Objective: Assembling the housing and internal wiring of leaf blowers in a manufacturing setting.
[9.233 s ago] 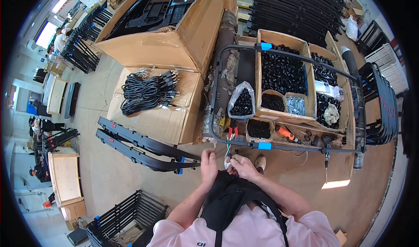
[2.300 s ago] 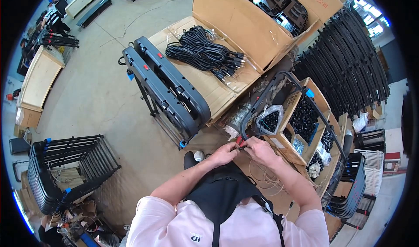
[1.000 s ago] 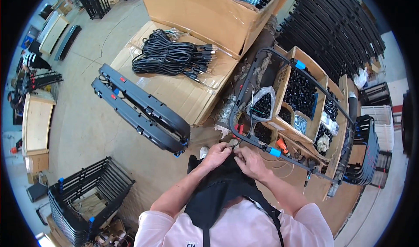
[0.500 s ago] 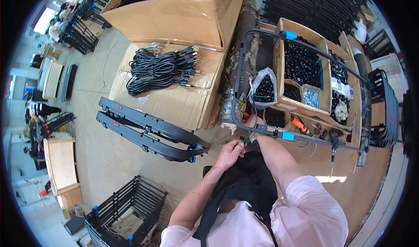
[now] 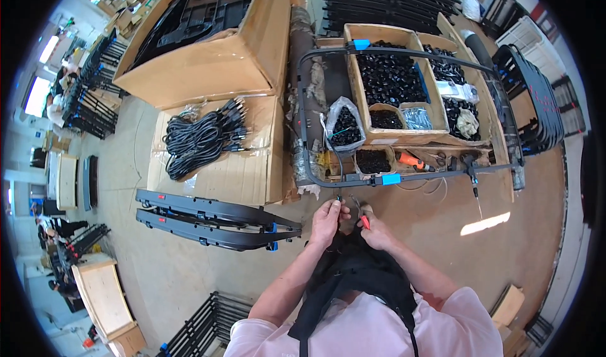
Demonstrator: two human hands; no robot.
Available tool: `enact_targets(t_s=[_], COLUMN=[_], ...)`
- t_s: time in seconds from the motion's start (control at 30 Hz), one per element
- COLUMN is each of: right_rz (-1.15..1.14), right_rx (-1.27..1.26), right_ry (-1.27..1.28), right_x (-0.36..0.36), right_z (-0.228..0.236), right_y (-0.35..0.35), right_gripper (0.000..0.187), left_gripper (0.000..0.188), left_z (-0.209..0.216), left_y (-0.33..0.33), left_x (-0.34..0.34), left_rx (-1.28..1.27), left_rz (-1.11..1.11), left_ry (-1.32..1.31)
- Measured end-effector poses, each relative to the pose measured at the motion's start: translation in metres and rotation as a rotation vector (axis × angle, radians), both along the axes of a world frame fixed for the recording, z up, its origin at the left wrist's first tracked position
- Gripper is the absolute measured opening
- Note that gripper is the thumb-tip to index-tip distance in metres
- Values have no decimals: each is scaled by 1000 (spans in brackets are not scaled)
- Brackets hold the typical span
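A black rectangular tube frame (image 5: 320, 181) with blue clips lies across the bench in front of me. From its near left corner a dark cable (image 5: 341, 166) runs down to my left hand (image 5: 326, 223), whose fingers pinch a small dark end of it just below the frame's near bar. Close beside it, my right hand (image 5: 377, 234) is closed around red-handled pliers (image 5: 365, 222). Their thin metal jaws point up toward the cable end, apart from it as far as I can see. Both hands are over my black apron.
Behind the near bar stand a wooden parts box (image 5: 416, 133) of black pieces, a plastic bag (image 5: 344, 124) and an orange-handled tool (image 5: 411, 161). Coiled black cables (image 5: 199, 139) lie on cardboard at left. Two curved black rails (image 5: 214, 208) jut out below them.
My right hand has come down from the frame's near bar and now holds the red-handled pliers. The left hand keeps its pinch on the cable. The whole view has shifted.
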State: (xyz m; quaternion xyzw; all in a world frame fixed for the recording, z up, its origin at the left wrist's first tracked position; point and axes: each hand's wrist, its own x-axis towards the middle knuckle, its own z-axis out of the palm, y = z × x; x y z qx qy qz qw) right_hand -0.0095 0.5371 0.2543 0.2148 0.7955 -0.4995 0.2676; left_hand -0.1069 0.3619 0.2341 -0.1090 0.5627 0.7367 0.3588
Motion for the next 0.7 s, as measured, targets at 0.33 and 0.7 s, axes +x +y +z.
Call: enact_targets(t_s=[0.33,0.7], right_rz=[139,321], right_rx=[184,209], right_ry=[51,109], right_x=[-8,-13], right_z=[24,36], right_y=[-8,-5], right_gripper=[78,80], left_gripper=[30,32], left_z=[13,12], left_y=[8,22], left_x=[-1,9], left_rx=[-222,-463], left_rz=[-80,-26], left_ry=[76,224])
